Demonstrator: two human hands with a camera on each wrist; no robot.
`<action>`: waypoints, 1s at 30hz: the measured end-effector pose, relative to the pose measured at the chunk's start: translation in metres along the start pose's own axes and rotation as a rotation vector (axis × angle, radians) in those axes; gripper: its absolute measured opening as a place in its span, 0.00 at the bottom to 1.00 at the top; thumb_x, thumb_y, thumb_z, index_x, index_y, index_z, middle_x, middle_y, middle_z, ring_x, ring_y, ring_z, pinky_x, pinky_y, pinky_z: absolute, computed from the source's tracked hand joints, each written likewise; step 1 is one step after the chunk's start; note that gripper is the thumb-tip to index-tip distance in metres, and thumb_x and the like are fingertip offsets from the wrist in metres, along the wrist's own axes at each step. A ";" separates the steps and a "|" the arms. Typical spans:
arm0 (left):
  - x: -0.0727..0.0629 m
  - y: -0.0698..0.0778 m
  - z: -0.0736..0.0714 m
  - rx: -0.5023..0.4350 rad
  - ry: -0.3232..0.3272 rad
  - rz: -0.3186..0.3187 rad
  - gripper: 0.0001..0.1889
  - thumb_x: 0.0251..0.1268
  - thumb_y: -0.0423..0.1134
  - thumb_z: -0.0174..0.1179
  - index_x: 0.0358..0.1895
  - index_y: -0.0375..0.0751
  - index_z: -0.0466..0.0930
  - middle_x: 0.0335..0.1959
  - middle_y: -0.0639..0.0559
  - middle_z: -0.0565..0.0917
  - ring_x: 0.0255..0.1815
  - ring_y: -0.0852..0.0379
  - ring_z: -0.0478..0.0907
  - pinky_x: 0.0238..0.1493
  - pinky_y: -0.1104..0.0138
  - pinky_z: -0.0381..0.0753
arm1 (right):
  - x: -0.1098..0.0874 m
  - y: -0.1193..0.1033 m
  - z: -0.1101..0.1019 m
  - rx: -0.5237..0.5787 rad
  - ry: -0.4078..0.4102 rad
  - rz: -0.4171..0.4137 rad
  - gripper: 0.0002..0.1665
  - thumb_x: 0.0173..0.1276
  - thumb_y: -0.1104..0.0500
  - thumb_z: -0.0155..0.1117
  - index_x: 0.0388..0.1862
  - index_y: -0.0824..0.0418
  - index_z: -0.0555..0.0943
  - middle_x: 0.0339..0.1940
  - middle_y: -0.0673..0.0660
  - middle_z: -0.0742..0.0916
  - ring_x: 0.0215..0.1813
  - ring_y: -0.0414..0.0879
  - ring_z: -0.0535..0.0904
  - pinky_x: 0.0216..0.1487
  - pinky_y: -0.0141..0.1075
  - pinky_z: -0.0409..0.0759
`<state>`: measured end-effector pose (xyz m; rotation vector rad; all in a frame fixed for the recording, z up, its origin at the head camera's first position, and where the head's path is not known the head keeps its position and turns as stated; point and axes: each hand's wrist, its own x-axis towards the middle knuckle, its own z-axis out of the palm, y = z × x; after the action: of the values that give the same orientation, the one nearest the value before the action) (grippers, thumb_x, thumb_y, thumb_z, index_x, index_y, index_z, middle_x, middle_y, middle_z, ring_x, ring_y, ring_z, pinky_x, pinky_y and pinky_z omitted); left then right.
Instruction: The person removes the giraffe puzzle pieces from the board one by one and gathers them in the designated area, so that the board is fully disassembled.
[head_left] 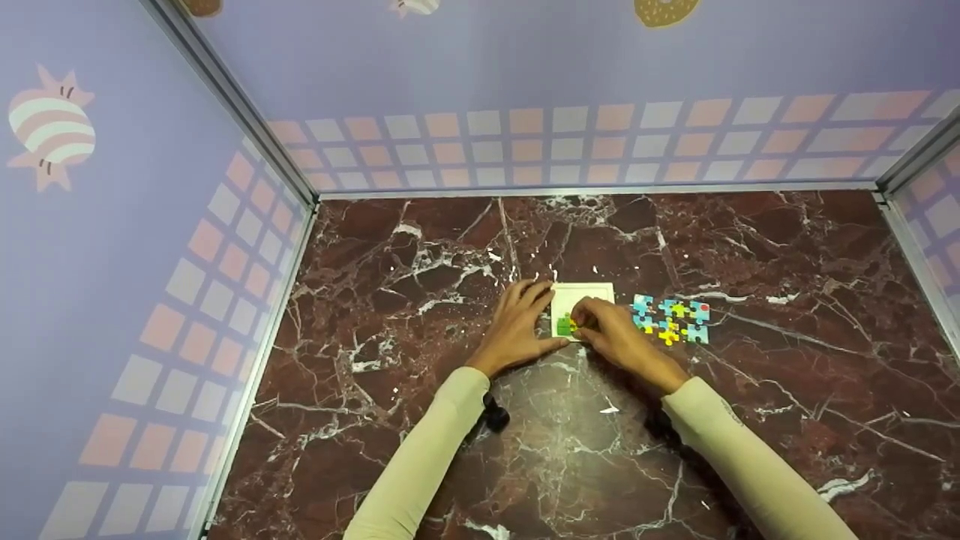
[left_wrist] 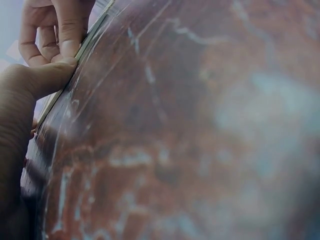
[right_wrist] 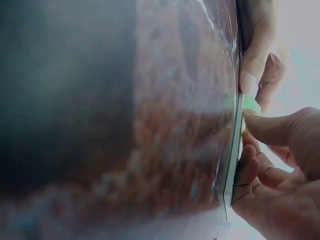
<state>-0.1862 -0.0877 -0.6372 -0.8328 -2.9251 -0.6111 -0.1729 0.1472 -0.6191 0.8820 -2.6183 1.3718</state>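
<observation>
A small white puzzle tray (head_left: 583, 289) lies on the marble table, with green puzzle pieces (head_left: 563, 328) in its front left corner. My left hand (head_left: 516, 328) holds the tray at its left side, fingers along the left edge and thumb at the front edge. In the left wrist view the left thumb (left_wrist: 55, 75) presses at the tray's edge. Over the tray, my right hand (head_left: 616, 336) pinches a small yellow-and-green puzzle piece (head_left: 574, 325) beside the green ones; the fingers hide most of it. In the right wrist view both thumbs meet near the tray's edge (right_wrist: 233, 165).
Several loose blue, yellow and green puzzle pieces (head_left: 679, 309) lie in two rows right of the tray. Patterned panels (head_left: 525, 142) wall the table (head_left: 420, 247) at the back, left and right. A small black object (head_left: 495, 415) shows under the left wrist.
</observation>
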 end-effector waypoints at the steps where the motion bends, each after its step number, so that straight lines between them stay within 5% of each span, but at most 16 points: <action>1: 0.000 0.000 0.000 -0.003 0.000 0.000 0.49 0.66 0.68 0.72 0.82 0.41 0.73 0.85 0.49 0.68 0.86 0.42 0.57 0.89 0.43 0.52 | 0.000 -0.002 -0.001 0.010 0.001 0.024 0.10 0.67 0.75 0.76 0.42 0.67 0.84 0.35 0.58 0.89 0.36 0.50 0.86 0.39 0.40 0.86; 7: 0.000 0.000 0.002 -0.017 -0.010 -0.006 0.49 0.67 0.68 0.72 0.83 0.42 0.72 0.86 0.50 0.67 0.87 0.42 0.57 0.89 0.43 0.53 | -0.002 -0.007 -0.003 0.069 0.014 0.121 0.05 0.72 0.73 0.73 0.41 0.67 0.87 0.37 0.58 0.92 0.39 0.47 0.86 0.42 0.33 0.83; 30: 0.000 0.001 0.000 -0.024 -0.015 -0.015 0.51 0.65 0.70 0.72 0.84 0.43 0.70 0.86 0.50 0.67 0.87 0.41 0.56 0.90 0.43 0.48 | -0.050 0.010 -0.059 0.019 0.207 0.169 0.08 0.67 0.75 0.77 0.41 0.66 0.90 0.41 0.61 0.94 0.41 0.44 0.87 0.42 0.22 0.78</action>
<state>-0.1857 -0.0868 -0.6372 -0.8219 -2.9460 -0.6453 -0.1491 0.2202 -0.6060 0.4984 -2.5726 1.4416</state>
